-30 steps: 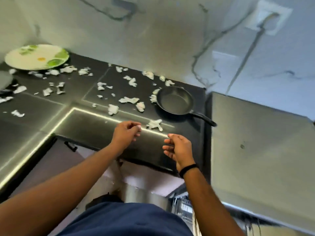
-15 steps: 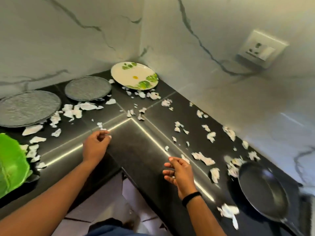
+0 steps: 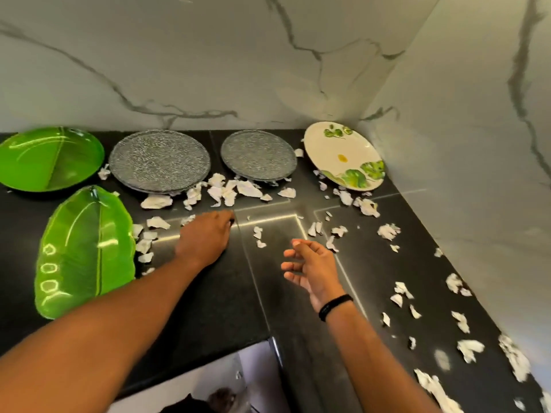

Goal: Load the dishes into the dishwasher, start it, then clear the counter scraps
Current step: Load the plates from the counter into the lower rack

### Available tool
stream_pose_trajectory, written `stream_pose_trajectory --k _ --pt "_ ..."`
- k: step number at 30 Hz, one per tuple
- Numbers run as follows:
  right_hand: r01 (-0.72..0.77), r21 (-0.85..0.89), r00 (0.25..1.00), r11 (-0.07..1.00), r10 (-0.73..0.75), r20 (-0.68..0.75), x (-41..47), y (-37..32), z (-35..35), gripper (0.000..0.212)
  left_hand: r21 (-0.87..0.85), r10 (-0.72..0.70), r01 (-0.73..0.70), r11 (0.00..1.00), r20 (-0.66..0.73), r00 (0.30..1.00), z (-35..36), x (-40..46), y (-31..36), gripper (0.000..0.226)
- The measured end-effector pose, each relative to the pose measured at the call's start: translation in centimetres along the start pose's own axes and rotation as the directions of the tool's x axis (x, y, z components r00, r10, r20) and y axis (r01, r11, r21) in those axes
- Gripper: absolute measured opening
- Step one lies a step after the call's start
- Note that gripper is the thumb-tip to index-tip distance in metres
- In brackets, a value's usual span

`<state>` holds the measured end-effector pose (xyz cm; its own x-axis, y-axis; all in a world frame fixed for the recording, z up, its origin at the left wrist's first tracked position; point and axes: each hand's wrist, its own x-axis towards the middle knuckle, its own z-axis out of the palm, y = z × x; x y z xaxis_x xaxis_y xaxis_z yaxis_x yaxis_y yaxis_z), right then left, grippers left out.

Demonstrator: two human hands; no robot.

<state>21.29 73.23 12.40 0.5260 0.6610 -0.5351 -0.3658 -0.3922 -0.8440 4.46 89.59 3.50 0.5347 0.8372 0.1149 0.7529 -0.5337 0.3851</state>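
Note:
Five dishes lie on the black counter (image 3: 208, 299). They are a round green plate (image 3: 50, 159), a green leaf-shaped plate (image 3: 86, 248), a large grey textured plate (image 3: 159, 160), a smaller grey plate (image 3: 258, 155) and a white floral plate (image 3: 343, 156) in the corner. White paper scraps (image 3: 226, 190) are strewn in front of the plates and along the right run of the counter. My left hand (image 3: 205, 236) reaches low over the counter, just short of the scraps; its back hides the fingertips. My right hand (image 3: 310, 266) hovers with loosely curled fingers, holding nothing.
Marble walls (image 3: 447, 144) close the corner behind and to the right. The counter's inner edge (image 3: 274, 344) runs below my arms, with a pale cabinet front (image 3: 214, 380) under it. More scraps (image 3: 468, 350) lie at the lower right.
The view has swung left from the frying pan to the corner with the plates. My left hand has moved forward toward the scraps by the grey plates; my right hand stays loosely curled.

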Motion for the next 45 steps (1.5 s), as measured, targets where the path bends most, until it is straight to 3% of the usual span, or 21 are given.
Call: stream_pose_trajectory --k 8,12,14,19,22,26,30,32,37,40,45 --pt "0.011 0.083 0.994 0.996 -0.002 -0.110 12.3 -3.8 7.4 0.004 0.059 0.015 -0.018 0.998 0.041 0.999 1.1 1.2 -1.1 0.039" --pt "0.061 0.024 0.950 0.998 -0.051 -0.308 18.1 -5.4 9.0 0.006 0.097 0.007 -0.013 0.995 0.059 0.998 1.6 1.4 -1.4 0.042" --pt "0.071 -0.001 0.930 0.998 -0.066 -0.363 20.3 -6.1 9.2 0.017 0.095 -0.002 -0.004 0.996 0.063 0.998 1.6 1.3 -1.3 0.042" --pt "0.015 -0.101 0.930 0.995 -0.051 -0.365 23.5 -6.8 9.3 0.029 0.103 -0.003 -0.002 0.995 0.049 0.999 1.6 1.3 -1.2 0.042" --pt "0.009 -0.118 0.929 0.993 -0.052 -0.367 24.3 -7.0 9.6 0.025 0.098 -0.014 0.008 0.995 0.061 0.998 1.5 1.4 -1.1 0.042" --pt "0.025 -0.115 0.913 0.993 -0.069 -0.402 24.0 -7.3 9.7 0.007 0.102 -0.021 0.014 0.995 0.068 0.997 1.3 1.4 -1.0 0.043" --pt "0.090 -0.046 0.880 0.995 -0.101 -0.464 23.3 -7.8 9.2 0.010 0.098 -0.033 0.023 0.995 0.094 0.995 1.2 1.5 -0.9 0.043" --pt "0.116 0.010 0.875 0.993 -0.097 -0.475 22.2 -8.0 8.7 0.023 0.097 -0.036 0.026 0.995 0.103 0.994 1.2 1.5 -0.9 0.040" --pt "0.148 0.202 0.893 0.968 -0.043 -0.447 17.3 -8.0 6.2 0.027 0.028 -0.060 0.057 0.998 0.119 0.991 0.9 1.3 -1.0 0.020" --pt "0.149 0.271 0.906 0.951 -0.022 -0.424 13.0 -7.1 4.2 0.032 0.043 -0.084 0.080 0.996 0.113 0.990 0.5 1.2 -0.7 0.022" --pt "0.157 0.358 0.899 0.921 0.017 -0.437 4.5 -4.4 -1.4 0.035 0.048 0.005 -0.008 0.999 0.065 0.998 -0.1 0.6 -0.2 0.034"
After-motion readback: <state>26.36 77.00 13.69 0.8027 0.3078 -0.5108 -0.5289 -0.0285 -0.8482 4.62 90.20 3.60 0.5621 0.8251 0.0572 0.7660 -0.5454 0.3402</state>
